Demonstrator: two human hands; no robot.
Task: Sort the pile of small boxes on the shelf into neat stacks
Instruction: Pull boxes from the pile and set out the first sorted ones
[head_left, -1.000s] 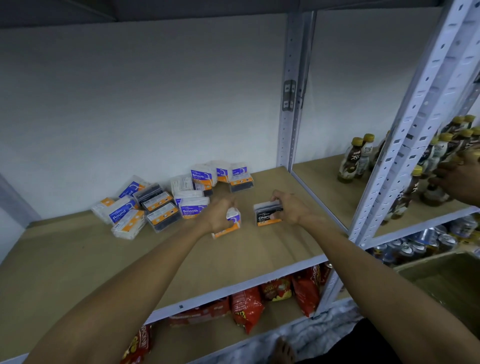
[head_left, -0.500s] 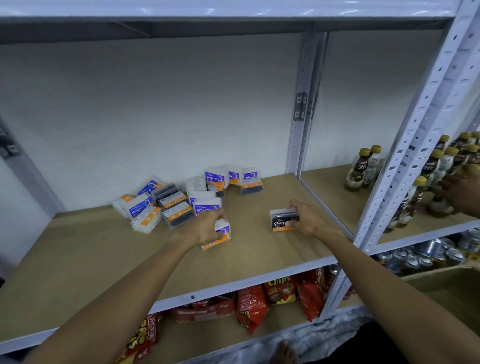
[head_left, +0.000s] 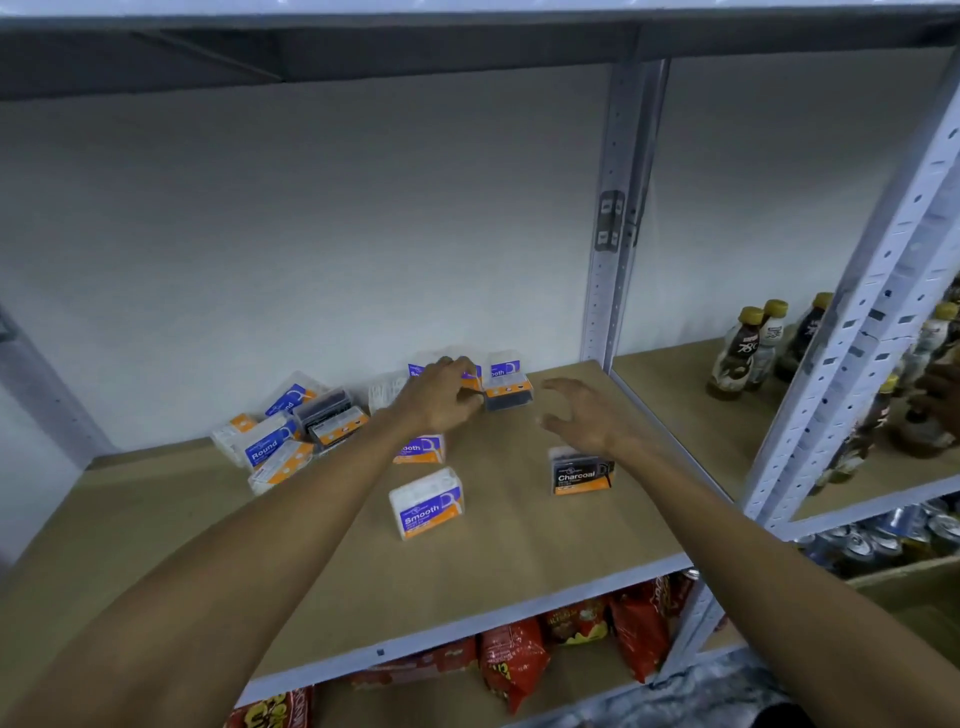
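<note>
Purple-orange "Smooth" box upright, w/ black "Charcoal" box nearby.

Shelf board lower left of frame: bare, wide open for approach. Centre: Smooth box and Charcoal box stand well apart, clear lane between them toward the back. Pile of boxes blocks the back, left of centre. Steel upright bounds the bay at right. Upper shelf leaves ample headroom.
</note>
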